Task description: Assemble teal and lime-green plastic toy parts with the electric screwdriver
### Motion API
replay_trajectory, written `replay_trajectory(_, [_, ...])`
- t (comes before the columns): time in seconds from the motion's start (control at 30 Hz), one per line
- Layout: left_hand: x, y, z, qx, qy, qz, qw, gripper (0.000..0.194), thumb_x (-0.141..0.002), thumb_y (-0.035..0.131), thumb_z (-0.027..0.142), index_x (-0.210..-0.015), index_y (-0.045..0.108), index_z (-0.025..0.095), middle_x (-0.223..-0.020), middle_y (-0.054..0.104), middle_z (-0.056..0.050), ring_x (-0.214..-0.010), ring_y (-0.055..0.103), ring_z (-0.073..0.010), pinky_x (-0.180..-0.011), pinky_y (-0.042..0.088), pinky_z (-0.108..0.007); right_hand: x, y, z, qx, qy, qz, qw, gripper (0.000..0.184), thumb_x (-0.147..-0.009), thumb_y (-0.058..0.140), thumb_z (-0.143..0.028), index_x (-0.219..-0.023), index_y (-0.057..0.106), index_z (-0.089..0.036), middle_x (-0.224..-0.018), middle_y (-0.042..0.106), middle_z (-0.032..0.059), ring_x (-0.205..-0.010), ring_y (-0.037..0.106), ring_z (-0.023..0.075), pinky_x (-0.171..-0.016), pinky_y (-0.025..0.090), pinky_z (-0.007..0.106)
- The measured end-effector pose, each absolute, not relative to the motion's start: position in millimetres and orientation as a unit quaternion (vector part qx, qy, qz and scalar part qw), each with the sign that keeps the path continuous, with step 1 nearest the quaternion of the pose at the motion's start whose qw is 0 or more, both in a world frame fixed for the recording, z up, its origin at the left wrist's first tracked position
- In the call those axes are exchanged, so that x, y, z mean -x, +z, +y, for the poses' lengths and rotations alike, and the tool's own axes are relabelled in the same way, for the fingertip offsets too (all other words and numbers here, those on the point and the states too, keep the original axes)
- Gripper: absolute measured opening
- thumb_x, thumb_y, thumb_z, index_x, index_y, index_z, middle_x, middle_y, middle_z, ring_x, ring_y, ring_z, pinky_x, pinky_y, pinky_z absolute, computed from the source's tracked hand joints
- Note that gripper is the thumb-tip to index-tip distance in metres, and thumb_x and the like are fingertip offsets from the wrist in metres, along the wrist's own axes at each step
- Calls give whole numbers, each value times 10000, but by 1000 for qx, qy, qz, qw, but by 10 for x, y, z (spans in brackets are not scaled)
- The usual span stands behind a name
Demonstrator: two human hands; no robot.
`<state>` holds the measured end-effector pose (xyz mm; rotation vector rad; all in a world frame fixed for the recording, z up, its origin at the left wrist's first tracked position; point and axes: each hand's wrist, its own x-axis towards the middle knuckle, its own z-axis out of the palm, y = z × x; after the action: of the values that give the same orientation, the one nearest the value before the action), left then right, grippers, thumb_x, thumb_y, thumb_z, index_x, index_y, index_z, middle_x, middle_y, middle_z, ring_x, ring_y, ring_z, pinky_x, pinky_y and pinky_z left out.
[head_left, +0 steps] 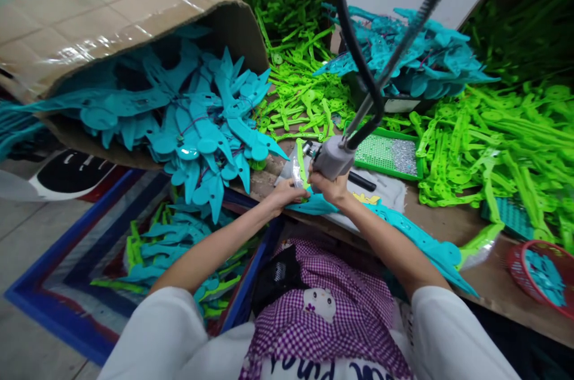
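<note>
Though part-hidden, tool (334, 158) in right grip (330, 186)

Light glints off packing tape (72, 39), the upper-right corner is dim, edges stretched.

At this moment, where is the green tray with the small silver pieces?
In the head view, the tray lies right of centre, beyond the grey tool in the right hand, with green parts heaped to its right.

Workshop, spring-hung tool (333, 157), green parts (461, 144) (heaped)
</note>
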<state>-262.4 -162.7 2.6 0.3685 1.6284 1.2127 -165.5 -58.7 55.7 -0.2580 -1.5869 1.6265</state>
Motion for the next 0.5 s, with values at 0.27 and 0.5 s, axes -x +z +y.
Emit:
replay_trajectory(0.27, [2483,-73,-2130,-170,606,675,386,716,-567,823,391,-1179,541,150,-1185,623,-142,-993,638,-221,-849,518,-343,1238,995,62,191,564,-514,618,383,-663,641,-573,-706,569,-199,-537,551,-46,-358,492,104,-360,403,242])
replay_trajectory(0.5, [2306,-141,-2362,-277,486,802,210,458,-700,743,390,-1074,578,187,-1036,635,-73,-860,628,-177,-796,510,-314,1001,781,588,278,485,-548,622,326,-729,641,-487,-700,614,-164,-519,555,-44,-368,499,99,-368,384,235])
